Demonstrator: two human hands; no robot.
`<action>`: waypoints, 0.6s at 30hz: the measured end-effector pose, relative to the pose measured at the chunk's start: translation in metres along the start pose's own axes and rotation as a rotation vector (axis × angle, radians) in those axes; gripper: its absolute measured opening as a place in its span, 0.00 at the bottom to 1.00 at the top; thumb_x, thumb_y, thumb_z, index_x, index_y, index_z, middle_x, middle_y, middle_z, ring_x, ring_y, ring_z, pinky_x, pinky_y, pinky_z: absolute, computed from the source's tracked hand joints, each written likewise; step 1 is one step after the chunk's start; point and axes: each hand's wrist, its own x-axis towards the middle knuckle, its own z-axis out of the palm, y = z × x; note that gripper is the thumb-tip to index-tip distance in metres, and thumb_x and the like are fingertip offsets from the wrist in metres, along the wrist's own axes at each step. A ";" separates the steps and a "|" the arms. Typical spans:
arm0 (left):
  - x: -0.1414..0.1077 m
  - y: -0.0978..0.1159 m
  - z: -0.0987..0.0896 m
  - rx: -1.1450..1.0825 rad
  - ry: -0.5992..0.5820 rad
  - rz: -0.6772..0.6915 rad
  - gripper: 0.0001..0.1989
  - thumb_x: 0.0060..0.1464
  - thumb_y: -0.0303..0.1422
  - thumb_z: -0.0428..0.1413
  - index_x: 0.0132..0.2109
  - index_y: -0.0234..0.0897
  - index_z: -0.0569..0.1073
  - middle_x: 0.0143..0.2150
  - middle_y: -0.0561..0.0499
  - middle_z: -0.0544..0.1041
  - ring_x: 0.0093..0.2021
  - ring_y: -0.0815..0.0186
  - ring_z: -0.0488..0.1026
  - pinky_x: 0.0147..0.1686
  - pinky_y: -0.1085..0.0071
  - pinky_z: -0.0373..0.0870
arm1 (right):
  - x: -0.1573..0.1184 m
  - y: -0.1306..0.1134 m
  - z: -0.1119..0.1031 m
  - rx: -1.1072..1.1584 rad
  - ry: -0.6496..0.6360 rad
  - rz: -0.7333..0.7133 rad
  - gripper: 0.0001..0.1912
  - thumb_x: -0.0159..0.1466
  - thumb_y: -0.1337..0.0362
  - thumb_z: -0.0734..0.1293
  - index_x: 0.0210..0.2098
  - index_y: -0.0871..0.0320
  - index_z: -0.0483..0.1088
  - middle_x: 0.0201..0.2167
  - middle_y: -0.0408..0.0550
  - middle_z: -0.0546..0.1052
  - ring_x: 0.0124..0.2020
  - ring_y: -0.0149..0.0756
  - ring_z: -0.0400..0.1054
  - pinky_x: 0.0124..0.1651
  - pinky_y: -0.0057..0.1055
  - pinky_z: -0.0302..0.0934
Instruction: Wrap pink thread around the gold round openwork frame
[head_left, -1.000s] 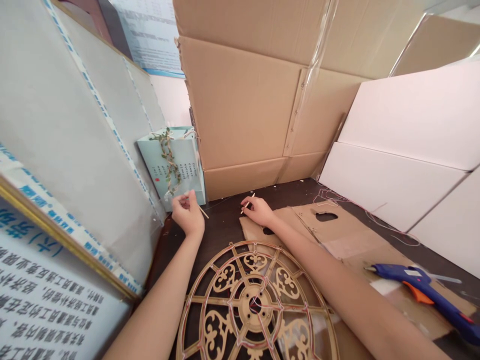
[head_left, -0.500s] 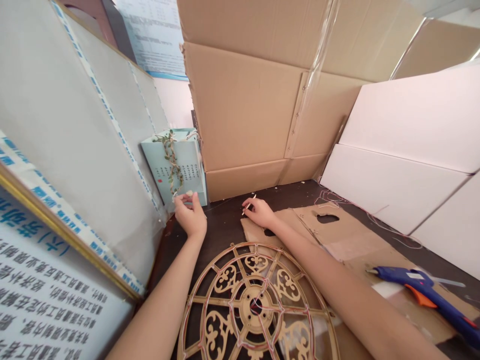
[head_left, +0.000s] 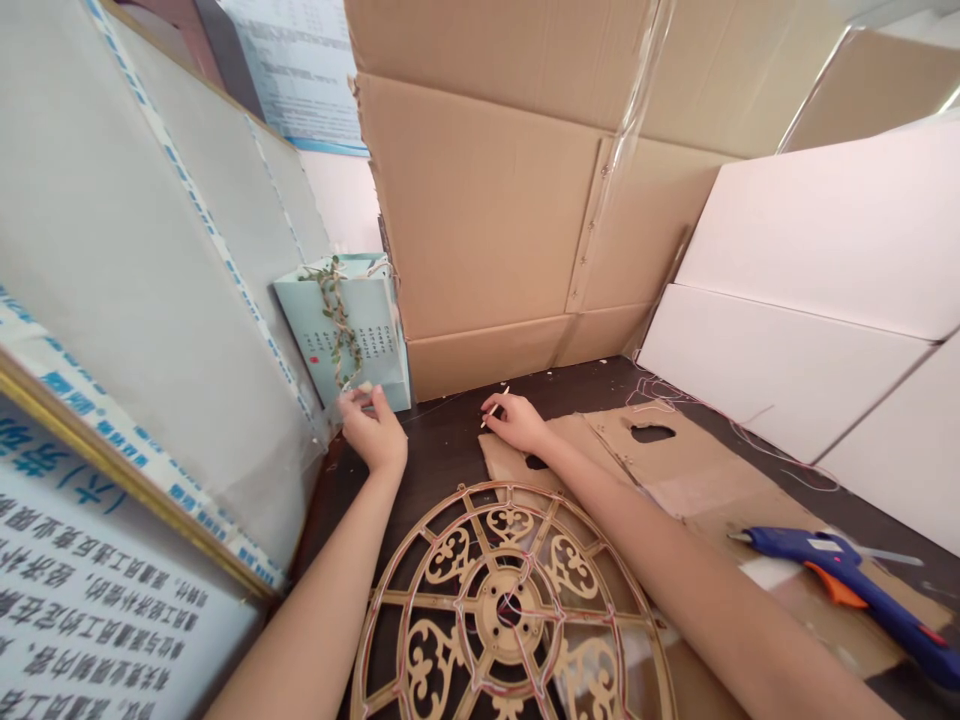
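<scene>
My left hand [head_left: 376, 432] is closed in a loose pinch in front of a light blue paper bag [head_left: 379, 345]. A leafy vine garland [head_left: 339, 315] hangs down the bag, and its lower end reaches my fingertips. What the pinch holds is too small to make out. On the right, my right hand [head_left: 516, 420] rests at the corner of a cardboard sheet [head_left: 585, 440], its fingers closed on a thin pale stick [head_left: 493, 411]. Below both hands lies a round wooden openwork panel [head_left: 517, 570] with reddish and pale strands along its ribs.
A blue hot glue gun [head_left: 832, 560] with an orange trigger lies on the cardboard at right. Tall cardboard [head_left: 487, 210] stands behind, white boxes [head_left: 787, 370] at right, a grey taped panel [head_left: 195, 300] at left. Thin wires [head_left: 739, 430] trail on the dark table [head_left: 442, 445].
The view has shifted slightly, so everything sits a little further left. My left hand has tilted a bit at the garland's end; my right hand still holds the stick.
</scene>
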 end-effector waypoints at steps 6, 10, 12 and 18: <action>-0.004 0.010 -0.003 0.000 -0.043 0.049 0.09 0.64 0.35 0.56 0.47 0.35 0.67 0.37 0.47 0.76 0.30 0.61 0.72 0.41 0.64 0.73 | 0.000 0.002 0.001 -0.008 0.007 -0.009 0.08 0.66 0.71 0.70 0.45 0.63 0.78 0.38 0.48 0.80 0.30 0.28 0.67 0.39 0.26 0.58; -0.003 0.014 -0.006 -0.005 -0.053 0.076 0.09 0.63 0.35 0.57 0.46 0.35 0.68 0.37 0.47 0.76 0.30 0.62 0.71 0.40 0.65 0.72 | 0.001 0.003 0.001 -0.004 0.008 -0.014 0.08 0.67 0.71 0.70 0.45 0.62 0.78 0.38 0.48 0.80 0.30 0.28 0.67 0.40 0.26 0.59; -0.002 0.015 -0.006 -0.005 -0.048 0.080 0.09 0.63 0.34 0.58 0.45 0.35 0.68 0.37 0.47 0.76 0.31 0.62 0.72 0.40 0.66 0.72 | 0.001 0.003 0.001 -0.003 0.007 -0.010 0.08 0.66 0.71 0.70 0.45 0.62 0.78 0.38 0.48 0.80 0.30 0.28 0.67 0.40 0.26 0.59; 0.000 0.015 -0.006 -0.003 -0.037 0.084 0.09 0.61 0.34 0.59 0.44 0.35 0.68 0.37 0.48 0.75 0.32 0.62 0.72 0.40 0.66 0.73 | 0.001 0.002 0.001 -0.001 -0.001 0.001 0.07 0.67 0.71 0.70 0.45 0.62 0.78 0.37 0.47 0.80 0.29 0.28 0.66 0.38 0.26 0.58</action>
